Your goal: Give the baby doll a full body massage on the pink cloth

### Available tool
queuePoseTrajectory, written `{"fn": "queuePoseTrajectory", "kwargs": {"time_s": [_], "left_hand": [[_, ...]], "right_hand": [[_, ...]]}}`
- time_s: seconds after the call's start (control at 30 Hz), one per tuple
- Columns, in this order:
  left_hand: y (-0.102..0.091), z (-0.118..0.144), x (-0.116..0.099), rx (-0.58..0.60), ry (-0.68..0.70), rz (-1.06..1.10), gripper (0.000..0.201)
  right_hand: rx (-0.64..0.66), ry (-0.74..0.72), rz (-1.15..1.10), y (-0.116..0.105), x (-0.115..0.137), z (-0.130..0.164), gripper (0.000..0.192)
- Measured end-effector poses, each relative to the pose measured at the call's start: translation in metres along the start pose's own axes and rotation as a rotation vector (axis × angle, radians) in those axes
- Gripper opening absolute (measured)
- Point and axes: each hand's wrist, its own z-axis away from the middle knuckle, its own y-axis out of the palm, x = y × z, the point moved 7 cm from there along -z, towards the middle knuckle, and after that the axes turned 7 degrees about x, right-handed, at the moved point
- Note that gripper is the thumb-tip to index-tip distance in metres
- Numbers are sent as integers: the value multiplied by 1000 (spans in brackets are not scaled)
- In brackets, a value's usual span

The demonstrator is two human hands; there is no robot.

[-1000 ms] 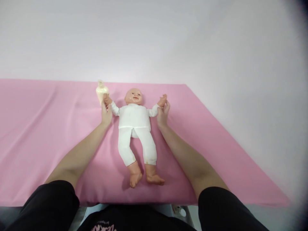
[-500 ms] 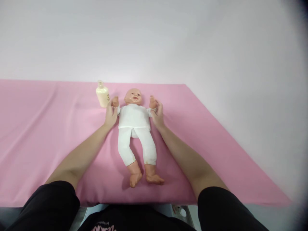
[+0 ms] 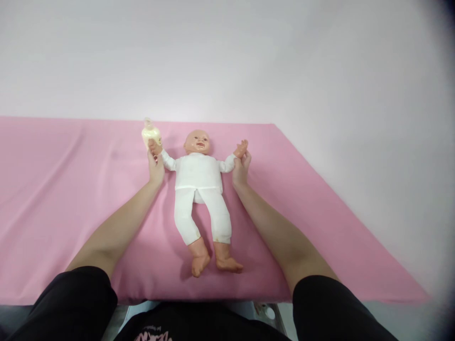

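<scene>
A baby doll (image 3: 198, 173) in a white top and white trousers lies on its back, head away from me and bare feet towards me. My left hand (image 3: 155, 169) is closed round the doll's hand and wrist on the left side. On the right side, my right hand (image 3: 241, 171) grips the doll's other wrist. Both doll arms are stretched out sideways. Right behind the doll's left-side hand stands a cream-coloured bottle (image 3: 151, 132), partly hidden by that hand.
A pink cloth (image 3: 71, 189) covers the table, with soft folds on the left. Its right edge slants from back to front. Behind it is a pale, plain surface (image 3: 213, 57). Below the front edge, a white round object (image 3: 270, 313) shows in part.
My hands have moved apart, drawing the doll's arms outward from beside its head to a wide spread. The left-side doll hand now overlaps the bottle. The doll's body stays in place.
</scene>
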Motion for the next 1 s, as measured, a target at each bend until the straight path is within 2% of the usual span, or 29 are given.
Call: {"fn": "queuePoseTrajectory", "kwargs": {"time_s": [0.1, 0.17, 0.23, 0.3, 0.37, 0.5, 0.63, 0.73, 0.8, 0.83, 0.9, 1.0], "left_hand": [[20, 10, -27, 200, 208, -194, 62], [39, 19, -39, 379, 326, -378, 57], [55, 27, -41, 545, 382, -541, 50], [61, 31, -40, 604, 396, -604, 48], [57, 29, -40, 549, 390, -555, 49], [37, 18, -33, 330, 294, -266, 59], [13, 6, -11, 78, 61, -7, 61], [-4, 1, 10, -119, -142, 139, 50], [-10, 1, 20, -206, -250, 186, 45], [-12, 1, 23, -225, -277, 191, 44], [-11, 0, 20, -192, -240, 169, 47], [2, 0, 5, -10, -55, 33, 54]], "right_hand": [[169, -71, 96, 21, 24, 10, 55], [341, -125, 217, 38, 36, 17, 51], [486, -205, 321, 53, 44, 25, 48], [528, -239, 355, 58, 48, 29, 46], [454, -193, 314, 53, 47, 27, 46], [205, -53, 123, 31, 33, 16, 46], [-49, 45, -67, 3, 6, 4, 48], [-256, 189, -162, -19, -25, -1, 47], [-339, 245, -193, -27, -38, -1, 45], [-347, 245, -196, -29, -40, -1, 45], [-308, 217, -188, -26, -34, -2, 48], [-111, 92, -114, -8, -8, 0, 51]]}}
